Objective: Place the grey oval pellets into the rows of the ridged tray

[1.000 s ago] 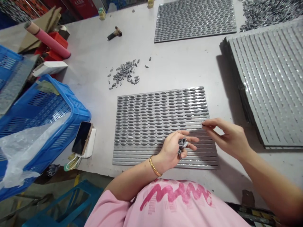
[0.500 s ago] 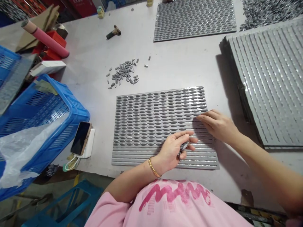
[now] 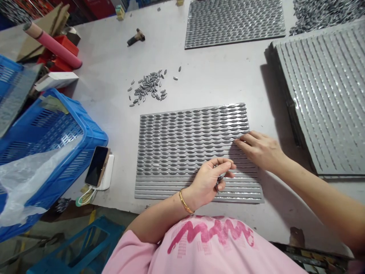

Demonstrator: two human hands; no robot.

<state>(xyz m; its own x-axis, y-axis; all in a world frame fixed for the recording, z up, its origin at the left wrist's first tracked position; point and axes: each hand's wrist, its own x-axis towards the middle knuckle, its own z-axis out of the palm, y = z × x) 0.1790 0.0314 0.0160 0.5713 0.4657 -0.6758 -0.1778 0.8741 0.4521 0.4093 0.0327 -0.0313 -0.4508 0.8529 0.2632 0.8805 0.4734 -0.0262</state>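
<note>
My left hand, with a gold bangle on its wrist, is curled over a small bunch of grey spindle-shaped pellets above a grooved metal plate. Pellets lie in rows over the plate's upper part, while its lowest grooves are bare. My right hand rests its fingertips at the plate's right edge, among the lowest filled rows. Whether those fingertips pinch a pellet is hidden. A loose pile of the same pellets lies beyond the plate.
A blue perforated crate lined with clear plastic stands at the left, with a phone on a white power bank beside it. Other pellet-filled plates and a stacked plate pile lie at the far and right sides.
My right hand has moved left and down, its fingers now low against the plate. My left hand has curled further over the pellets. The view has shifted slightly.
</note>
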